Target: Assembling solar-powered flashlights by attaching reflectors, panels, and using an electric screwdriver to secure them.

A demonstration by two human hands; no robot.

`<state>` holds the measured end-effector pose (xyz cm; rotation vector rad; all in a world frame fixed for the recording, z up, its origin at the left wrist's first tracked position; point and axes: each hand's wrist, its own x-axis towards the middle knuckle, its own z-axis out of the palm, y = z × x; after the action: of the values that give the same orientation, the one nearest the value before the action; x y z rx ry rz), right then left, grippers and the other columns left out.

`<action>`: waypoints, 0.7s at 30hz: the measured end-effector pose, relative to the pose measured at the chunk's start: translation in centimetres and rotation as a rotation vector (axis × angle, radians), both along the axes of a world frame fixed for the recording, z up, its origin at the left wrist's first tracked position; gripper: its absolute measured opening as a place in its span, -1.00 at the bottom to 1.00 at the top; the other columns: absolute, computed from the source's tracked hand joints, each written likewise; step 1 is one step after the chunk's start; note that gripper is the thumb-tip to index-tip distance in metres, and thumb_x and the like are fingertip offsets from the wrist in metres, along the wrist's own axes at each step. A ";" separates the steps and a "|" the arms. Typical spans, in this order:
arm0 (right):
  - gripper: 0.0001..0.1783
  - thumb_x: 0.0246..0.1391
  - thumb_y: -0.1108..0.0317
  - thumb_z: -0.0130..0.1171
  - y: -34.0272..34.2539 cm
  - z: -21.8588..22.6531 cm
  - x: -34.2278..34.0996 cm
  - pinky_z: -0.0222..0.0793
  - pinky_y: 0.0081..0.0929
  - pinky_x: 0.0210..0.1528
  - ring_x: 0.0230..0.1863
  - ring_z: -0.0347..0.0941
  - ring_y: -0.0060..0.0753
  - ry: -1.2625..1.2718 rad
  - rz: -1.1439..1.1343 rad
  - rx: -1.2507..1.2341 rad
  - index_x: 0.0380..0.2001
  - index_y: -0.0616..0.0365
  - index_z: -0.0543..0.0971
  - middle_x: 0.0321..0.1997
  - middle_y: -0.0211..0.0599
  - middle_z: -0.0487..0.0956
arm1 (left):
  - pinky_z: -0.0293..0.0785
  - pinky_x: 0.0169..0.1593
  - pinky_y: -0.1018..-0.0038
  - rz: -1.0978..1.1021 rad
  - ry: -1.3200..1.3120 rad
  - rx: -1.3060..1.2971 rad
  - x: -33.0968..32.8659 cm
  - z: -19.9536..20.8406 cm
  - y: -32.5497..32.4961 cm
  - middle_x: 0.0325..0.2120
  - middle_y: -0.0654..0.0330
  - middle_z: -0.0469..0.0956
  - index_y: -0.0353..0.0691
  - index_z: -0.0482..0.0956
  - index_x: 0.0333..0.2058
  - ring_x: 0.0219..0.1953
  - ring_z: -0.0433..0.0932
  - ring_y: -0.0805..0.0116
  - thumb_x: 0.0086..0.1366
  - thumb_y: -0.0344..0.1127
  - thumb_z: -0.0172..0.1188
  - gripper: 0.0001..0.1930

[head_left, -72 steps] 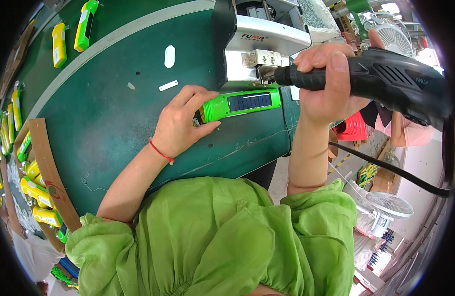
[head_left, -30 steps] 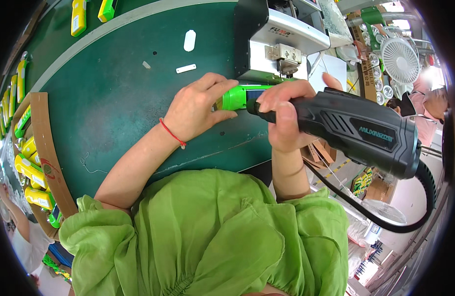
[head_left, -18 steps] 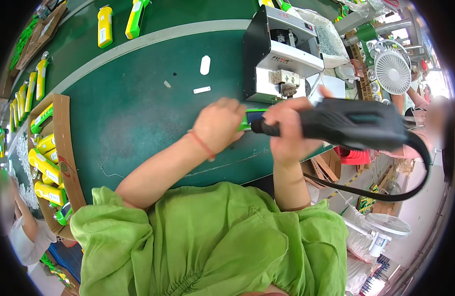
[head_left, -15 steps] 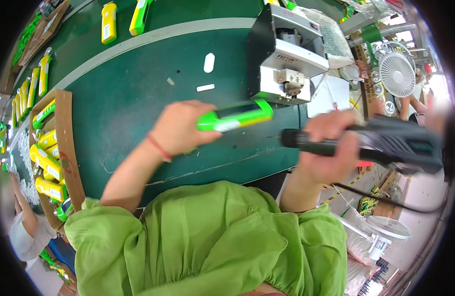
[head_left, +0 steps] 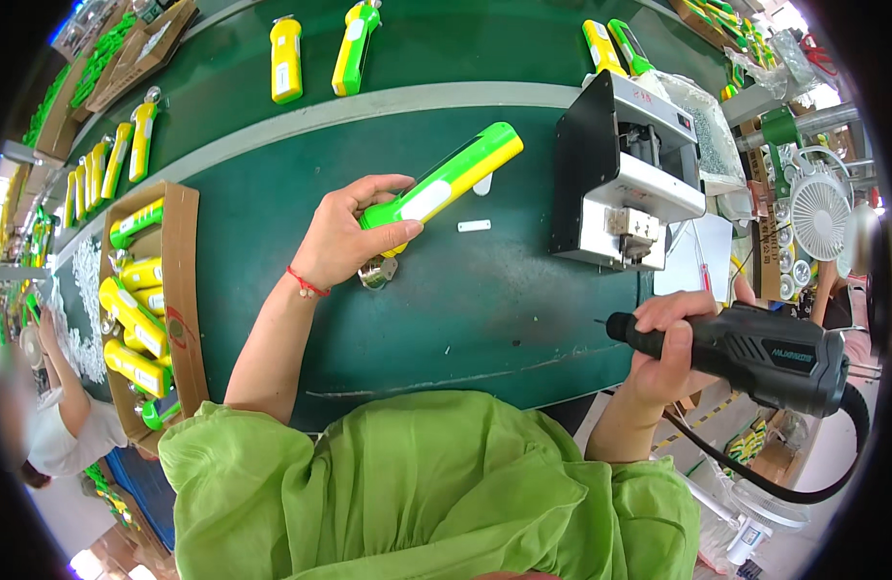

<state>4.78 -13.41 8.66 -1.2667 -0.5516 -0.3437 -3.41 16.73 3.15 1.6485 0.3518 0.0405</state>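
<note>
Fingers [head_left: 370, 187] of the left hand [head_left: 337, 240] are gripping one end of a green-and-yellow flashlight [head_left: 460, 179] left of the frame's centre, leaving no visible slack around its body, while those of the right hand [head_left: 663, 338] are holding a black electric screwdriver [head_left: 770, 353] at the lower right of the frame. Behind both, a dark green workbench [head_left: 465, 329] is spanning the middle of the frame. At the left, a cardboard box [head_left: 182, 280] is holding more flashlights in the same colours. At the upper right, a black-and-silver screw feeder [head_left: 649, 188] is standing on the bench. Across the lower right, the screwdriver is pointing its thin bit [head_left: 602, 321] leftward, well apart from the held flashlight and below and to the right of it. That flashlight is extending up and to the right from the left fingers, its long axis slanting from left of centre toward the upper middle; the left hand is touching it, so the right is the farther one. At its lower end a silvery metal part [head_left: 373, 275] is showing under the hand; whether it is touching the bench cannot be told. Smaller still, a white oval piece [head_left: 482, 185] is peeking out beside the flashlight, and a white strip [head_left: 474, 226] is lying just below that piece.
</note>
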 end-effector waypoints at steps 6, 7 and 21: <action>-0.13 0.02 0.39 0.29 -1.4 -1.1 1.0 0.51 -0.35 -0.44 -0.60 0.43 -0.37 0.027 -0.017 -0.066 0.25 0.27 -0.02 -0.52 -0.19 0.45 | 0.47 -0.27 0.60 -0.009 -0.001 0.006 3.2 0.0 0.9 -0.28 0.23 0.60 -0.31 0.47 0.08 -0.33 0.50 0.59 0.14 -0.35 0.38 -0.48; -0.13 0.02 0.39 0.30 -1.5 -1.3 1.0 0.52 -0.33 -0.44 -0.59 0.43 -0.35 0.030 0.000 -0.063 0.25 0.24 -0.01 -0.51 -0.19 0.46 | 0.46 -0.27 0.60 -0.012 0.002 -0.020 3.2 0.0 0.9 -0.28 0.24 0.60 -0.31 0.46 0.08 -0.33 0.49 0.60 0.14 -0.35 0.38 -0.48; -0.09 0.05 0.34 0.26 0.2 -0.5 1.2 0.51 -0.25 -0.36 -0.54 0.42 -0.30 0.073 0.096 0.101 0.31 0.16 -0.09 -0.48 -0.20 0.44 | 0.48 -0.04 0.28 -0.402 -0.379 0.885 0.1 -0.1 -3.6 -0.14 0.10 0.55 -0.15 0.58 -0.02 -0.14 0.52 0.06 -0.14 -0.41 0.44 -0.42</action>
<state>6.01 -13.16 8.18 -1.1473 -0.5244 -0.2407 -3.30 13.11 3.10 2.4970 -0.3539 0.2276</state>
